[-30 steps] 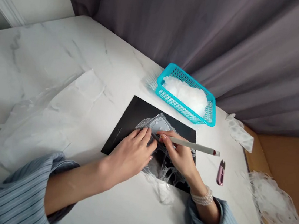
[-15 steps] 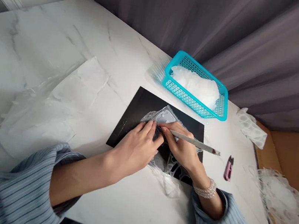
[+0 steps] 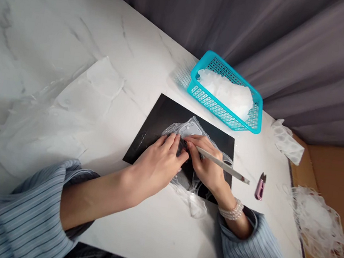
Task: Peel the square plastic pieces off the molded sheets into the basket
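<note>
Sitting near the black mat (image 3: 150, 123): turquoise basket (image 3: 211, 102), snips (image 3: 260, 187).

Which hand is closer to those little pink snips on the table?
The right hand. It holds a long thin tool just left of the pink snips; the left hand is farther left, beyond the right one, on the clear plastic.

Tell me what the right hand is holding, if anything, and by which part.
The right hand grips a slim, pale grey, stick-like tool toward its front end, which the fingers hide; the other end juts free.
</note>
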`<state>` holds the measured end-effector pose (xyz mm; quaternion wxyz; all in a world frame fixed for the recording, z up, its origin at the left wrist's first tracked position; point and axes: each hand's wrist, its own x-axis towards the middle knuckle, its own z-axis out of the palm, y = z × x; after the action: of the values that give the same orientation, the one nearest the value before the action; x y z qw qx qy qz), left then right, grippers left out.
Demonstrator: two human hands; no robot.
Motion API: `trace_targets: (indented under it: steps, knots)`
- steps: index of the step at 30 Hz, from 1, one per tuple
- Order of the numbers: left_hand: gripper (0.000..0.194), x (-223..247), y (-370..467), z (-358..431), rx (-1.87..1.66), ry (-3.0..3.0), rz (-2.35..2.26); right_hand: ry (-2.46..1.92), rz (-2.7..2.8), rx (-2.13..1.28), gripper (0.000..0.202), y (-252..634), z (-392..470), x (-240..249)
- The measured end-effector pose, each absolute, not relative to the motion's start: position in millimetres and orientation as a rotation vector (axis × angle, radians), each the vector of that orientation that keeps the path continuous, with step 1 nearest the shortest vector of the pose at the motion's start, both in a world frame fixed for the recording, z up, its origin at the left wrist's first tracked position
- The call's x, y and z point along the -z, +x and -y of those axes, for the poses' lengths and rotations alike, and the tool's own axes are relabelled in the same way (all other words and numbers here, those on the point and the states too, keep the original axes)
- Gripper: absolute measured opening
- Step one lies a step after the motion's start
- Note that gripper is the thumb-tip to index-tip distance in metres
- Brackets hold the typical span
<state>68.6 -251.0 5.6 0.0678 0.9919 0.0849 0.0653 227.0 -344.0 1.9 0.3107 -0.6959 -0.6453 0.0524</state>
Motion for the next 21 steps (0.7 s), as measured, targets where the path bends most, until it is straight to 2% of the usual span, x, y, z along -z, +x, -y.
trace_targets:
  steps: [6, 16, 21]
  knots:
    - [0.052, -4, 70, 248, -0.208, 2.975, -0.28, -1.836, 1.7, -0.115, 0.02, 226, 344, 1]
    - [0.05, 7, 66, 251, -0.186, 2.996, -0.385, -1.897, 2.109, 0.218, 0.031, 226, 348, 9]
    - [0.054, 16, 66, 252, -0.179, 2.988, -0.415, -1.87, 2.081, 0.06, 0.034, 225, 340, 9]
